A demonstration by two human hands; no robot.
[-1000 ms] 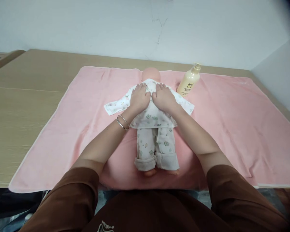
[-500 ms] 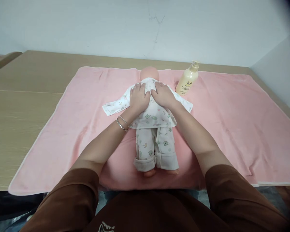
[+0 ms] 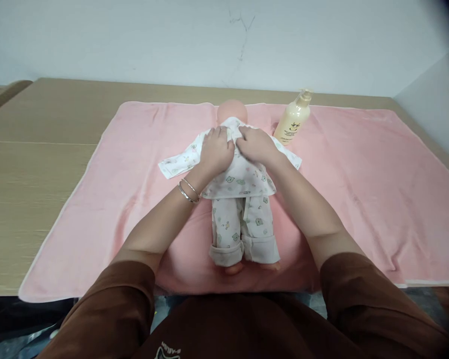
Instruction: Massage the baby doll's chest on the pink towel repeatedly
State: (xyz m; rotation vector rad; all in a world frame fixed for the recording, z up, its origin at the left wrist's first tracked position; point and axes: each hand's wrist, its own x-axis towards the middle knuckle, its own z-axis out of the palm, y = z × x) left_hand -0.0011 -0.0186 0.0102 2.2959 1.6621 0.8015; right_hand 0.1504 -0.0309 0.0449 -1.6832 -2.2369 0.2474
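Note:
A baby doll lies on its front, its bare head point(image 3: 232, 110) at the far end. It wears a white printed shirt point(image 3: 239, 180) and matching trousers point(image 3: 260, 219) with turned-up cuffs; two feet stick out below. My left hand point(image 3: 216, 149) rests on the left of the doll's upper back, fingers spread and slightly bent over the cloth. On the right of the upper back, my right hand point(image 3: 258, 146) has its fingers curled in against the shirt. Cloth bunches between the two hands near the collar. My fingertips are partly hidden.
A cream pump bottle point(image 3: 292, 119) stands tilted in view to the right of the doll's head. Beneath the doll spreads a pink blanket point(image 3: 359, 174) on a wooden table point(image 3: 52, 114). A white wall point(image 3: 134, 45) rises behind the table.
My right hand's fingers have curled in from lying flat, and the left ones are bent slightly more. The shirt is more wrinkled near the collar. The view has shifted slightly.

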